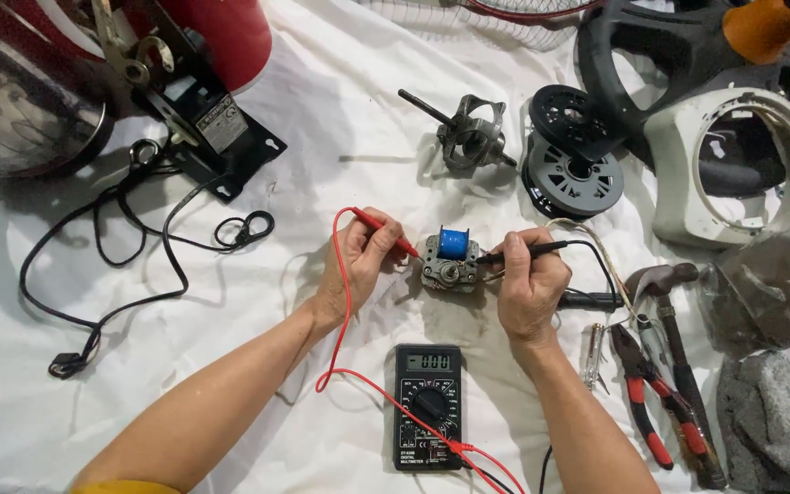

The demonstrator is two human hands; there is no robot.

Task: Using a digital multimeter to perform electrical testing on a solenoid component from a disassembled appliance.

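A white cloth [340, 119] covers the work surface, with a small metal motor with a blue coil [451, 259] at its middle, just beyond a black digital multimeter [428, 407]. The left hand [356, 261] pinches a slim red test probe [384, 232], lying left-right, tip pointing right onto the motor. The right hand [529, 284] grips a black test probe [523, 252], lying level, tip pointing left against the motor.
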